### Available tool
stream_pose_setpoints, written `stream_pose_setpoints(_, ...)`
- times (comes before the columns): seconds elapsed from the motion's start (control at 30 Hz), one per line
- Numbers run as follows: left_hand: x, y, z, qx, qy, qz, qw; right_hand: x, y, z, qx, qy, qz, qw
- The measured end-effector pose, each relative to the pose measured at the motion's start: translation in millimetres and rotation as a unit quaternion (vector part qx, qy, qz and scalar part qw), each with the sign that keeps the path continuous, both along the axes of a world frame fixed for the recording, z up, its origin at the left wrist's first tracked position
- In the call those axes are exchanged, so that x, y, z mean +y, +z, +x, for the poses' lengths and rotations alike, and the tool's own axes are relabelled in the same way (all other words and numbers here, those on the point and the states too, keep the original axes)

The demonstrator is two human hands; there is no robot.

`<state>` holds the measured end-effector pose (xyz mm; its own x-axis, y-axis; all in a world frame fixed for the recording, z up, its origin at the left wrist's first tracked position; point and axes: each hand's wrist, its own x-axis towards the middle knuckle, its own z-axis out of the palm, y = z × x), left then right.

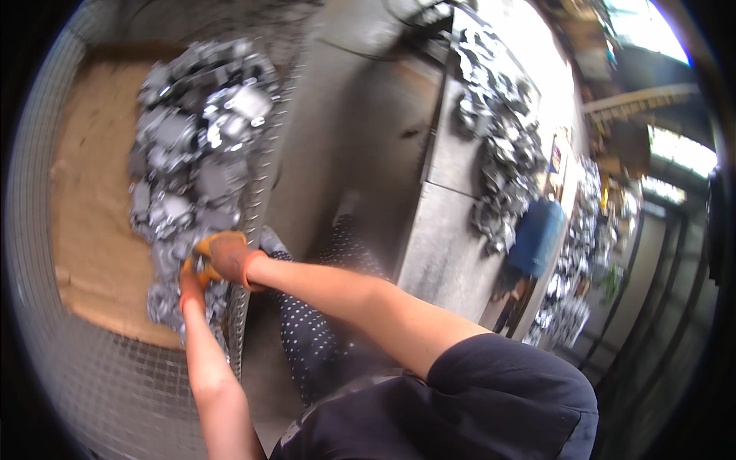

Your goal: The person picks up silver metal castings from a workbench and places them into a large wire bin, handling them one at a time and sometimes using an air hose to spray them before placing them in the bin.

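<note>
From here I see brown cardboard [96, 215] lining a wire cage [126, 391], metal parts [169, 132] heaped along its right edge; the grey bench [448, 241] carries more pieces [502, 157].

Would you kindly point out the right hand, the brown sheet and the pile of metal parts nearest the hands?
Right hand [228, 256]: head view, on its gloved back.
Brown sheet [96, 184]: head view, bare surface.
Pile of metal parts [178, 142]: head view, upper part.
</note>
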<state>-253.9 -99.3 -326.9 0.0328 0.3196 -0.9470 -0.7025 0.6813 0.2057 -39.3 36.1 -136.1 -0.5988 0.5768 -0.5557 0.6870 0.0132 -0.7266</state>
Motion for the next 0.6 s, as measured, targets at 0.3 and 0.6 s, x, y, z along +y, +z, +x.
stream_pose_setpoints(0.3,16,73,54,0.644,-0.398,0.001,0.653,-47,9,314,0.226,-0.564,-0.186,0.772)
stream_pose_setpoints(0.6,131,175,273,0.722,-0.473,0.318,0.391,-148,-27,692,0.251,-0.953,-0.059,0.16)
